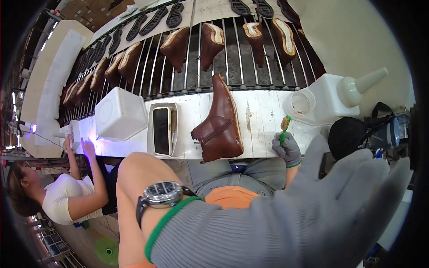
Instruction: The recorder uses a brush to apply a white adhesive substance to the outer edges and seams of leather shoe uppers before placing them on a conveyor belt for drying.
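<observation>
My left hand [353, 201], in a grey knit glove, reaches across very close to the view, blurred, its fingers stretched out with nothing seen in them. A watch [163, 194] sits on that arm's wrist. My right hand [288, 149], also gloved in grey, is closed around a green-handled brush [284, 127], its tan head pointing up. Between my arms and the rollers a brown leather ankle boot [220, 129] lies on its side on the white worktop [263, 111], its zip facing up and its pale bottom edge turned right.
A roller conveyor [187, 80] behind the worktop carries several brown boots [212, 42], bottoms up. Black soles [175, 15] line the shelf beyond. A white bottle [321, 98] stands right, a white container [119, 114] and framed dark box [163, 129] left. A co-worker [71, 192] sits left.
</observation>
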The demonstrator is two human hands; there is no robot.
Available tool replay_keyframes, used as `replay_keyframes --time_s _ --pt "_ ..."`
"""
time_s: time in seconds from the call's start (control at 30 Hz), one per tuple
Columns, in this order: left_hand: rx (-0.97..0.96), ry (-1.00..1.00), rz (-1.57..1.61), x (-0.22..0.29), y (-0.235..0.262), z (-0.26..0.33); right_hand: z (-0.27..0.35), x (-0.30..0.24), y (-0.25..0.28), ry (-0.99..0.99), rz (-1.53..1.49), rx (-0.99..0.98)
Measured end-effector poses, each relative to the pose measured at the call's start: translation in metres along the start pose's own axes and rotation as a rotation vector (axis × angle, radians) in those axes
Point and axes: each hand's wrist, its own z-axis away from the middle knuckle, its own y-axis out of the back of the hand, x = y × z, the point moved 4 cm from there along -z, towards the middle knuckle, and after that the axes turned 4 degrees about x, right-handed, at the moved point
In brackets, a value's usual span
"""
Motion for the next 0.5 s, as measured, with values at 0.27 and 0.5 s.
replay_keyframes --time_s 0.27,0.5 --pt "0.076 0.132 0.064 -0.053 0.021 -0.023 0.002 -0.004 0.0 -0.01 0.015 0.002" --pt "0.099 0.12 0.146 -0.097 0.03 -0.039 -0.002 -0.004 0.004 0.015 -0.01 -0.048"
